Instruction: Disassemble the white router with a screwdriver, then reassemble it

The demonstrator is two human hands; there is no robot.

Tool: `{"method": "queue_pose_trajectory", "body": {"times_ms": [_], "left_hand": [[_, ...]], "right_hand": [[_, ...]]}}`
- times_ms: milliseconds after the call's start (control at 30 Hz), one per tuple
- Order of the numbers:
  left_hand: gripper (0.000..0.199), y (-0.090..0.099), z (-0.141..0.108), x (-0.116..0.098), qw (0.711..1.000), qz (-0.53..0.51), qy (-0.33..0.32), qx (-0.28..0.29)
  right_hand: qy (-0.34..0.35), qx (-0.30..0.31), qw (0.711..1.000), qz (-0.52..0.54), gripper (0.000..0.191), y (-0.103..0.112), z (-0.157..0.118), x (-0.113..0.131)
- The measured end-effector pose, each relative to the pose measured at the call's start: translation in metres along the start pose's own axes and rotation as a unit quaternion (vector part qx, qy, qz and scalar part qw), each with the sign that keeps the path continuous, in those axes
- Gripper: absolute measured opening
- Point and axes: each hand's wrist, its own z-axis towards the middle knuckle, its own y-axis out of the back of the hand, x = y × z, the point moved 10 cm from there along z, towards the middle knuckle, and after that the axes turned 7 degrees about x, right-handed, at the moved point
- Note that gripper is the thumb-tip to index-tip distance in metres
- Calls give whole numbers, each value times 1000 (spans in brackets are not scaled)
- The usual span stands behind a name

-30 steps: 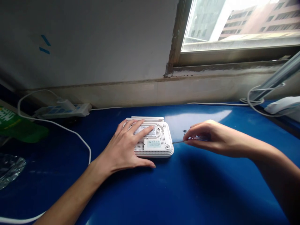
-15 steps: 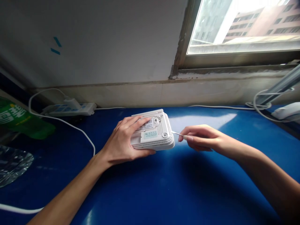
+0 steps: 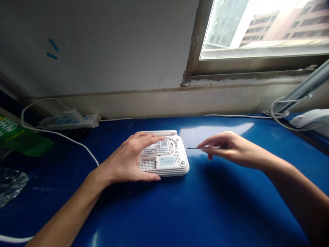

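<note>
A white router [image 3: 151, 166] lies bottom up on the blue table, its vent holes, labels and round feet showing. A folded antenna runs along its far edge. My left hand [image 3: 123, 161] grips its left part, thumb on the near side and fingers over the top. To the right, my right hand [image 3: 226, 151] pinches a slim metal tool [image 3: 192, 148], which looks like a small flat screwdriver or pry tool. Its narrow tip points left at the router's right edge, with a small gap between them. Part of the tool is hidden in the fingers.
At the back left is a white power strip [image 3: 94, 120] with a plug and white cable. A green bottle [image 3: 28, 140] and clear plastic [image 3: 11, 187] lie at the left. At the right stand a metal pole [image 3: 298, 91] and looped white cable [image 3: 272, 116], below a window.
The router has gone from tilted and raised to flat on the table. The tool's tip, earlier at the router's right edge, is now apart from it. The view has shifted slightly.
</note>
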Motion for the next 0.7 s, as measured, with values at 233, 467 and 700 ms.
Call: {"method": "queue_pose_trajectory", "body": {"times_ms": [233, 467, 700], "left_hand": [[104, -3, -7, -1, 999, -23, -18, 37], [111, -11, -6, 3, 998, 8, -9, 54], [110, -11, -2, -1, 999, 13, -22, 29]], "right_hand": [[9, 18, 1000, 16, 50, -6, -1, 9], [8, 6, 999, -38, 38, -10, -7, 14], [80, -67, 984, -148, 30, -10, -18, 34]]}}
